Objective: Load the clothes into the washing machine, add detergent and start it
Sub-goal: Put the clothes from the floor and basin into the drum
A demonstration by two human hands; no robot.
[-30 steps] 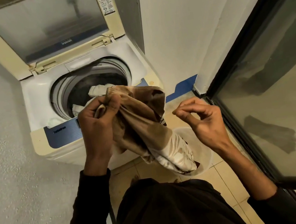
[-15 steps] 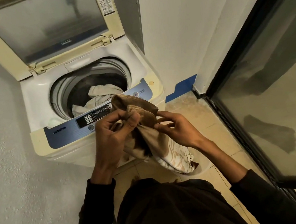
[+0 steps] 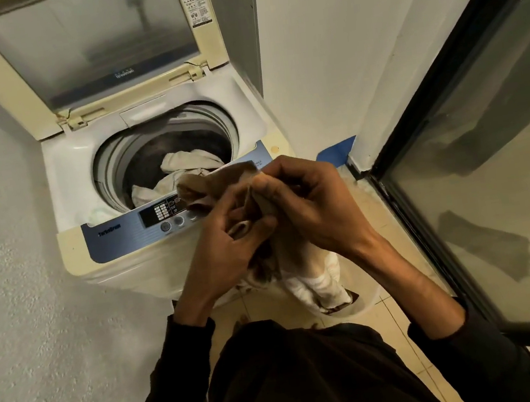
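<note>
A top-loading washing machine stands ahead with its lid raised. Pale clothes lie in the drum. In front of the blue control panel I hold a brown garment with both hands. My left hand grips it from below and my right hand pinches its upper edge. The garment's lighter end hangs down into a white basket on the floor.
A rough grey wall runs along the left. A white wall and a dark-framed glass door close off the right. The floor is beige tile, with blue tape at the wall's base.
My right hand has come in from the right and taken hold of the garment. Both hands have dropped lower, in front of the control panel, bunching the cloth together.
</note>
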